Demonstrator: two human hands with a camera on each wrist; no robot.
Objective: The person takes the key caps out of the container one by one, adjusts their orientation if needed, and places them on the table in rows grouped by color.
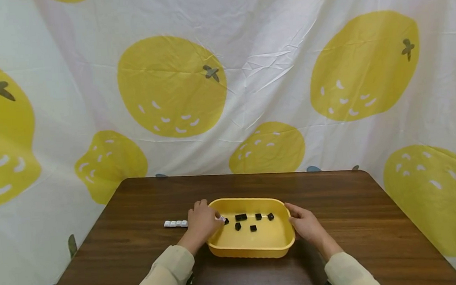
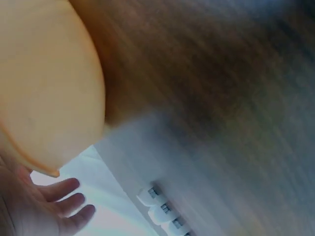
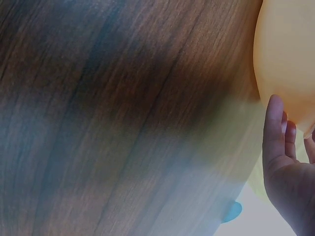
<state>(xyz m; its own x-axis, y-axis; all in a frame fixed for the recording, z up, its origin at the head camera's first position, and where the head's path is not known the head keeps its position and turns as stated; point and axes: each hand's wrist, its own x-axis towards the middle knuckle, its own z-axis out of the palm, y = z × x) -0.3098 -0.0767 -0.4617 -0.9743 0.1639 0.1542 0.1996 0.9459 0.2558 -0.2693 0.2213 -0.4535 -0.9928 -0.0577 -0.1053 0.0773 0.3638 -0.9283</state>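
Tabletop workspace — fruit-print cloth (image 1: 264, 87), brown table (image 1: 356, 222)

Visible are one yellow tray (image 1: 266, 239), seven black blocks (image 1: 253, 228), four lined-up white blocks (image 1: 173, 224).

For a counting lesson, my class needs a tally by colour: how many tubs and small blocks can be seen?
Yellow tub: 1
Black blocks in the tub: 7, reading the touching pair as 2
White blocks in the row: 4 showing; more may be hidden
Pale block at the left hand: 1
Total seen: 13
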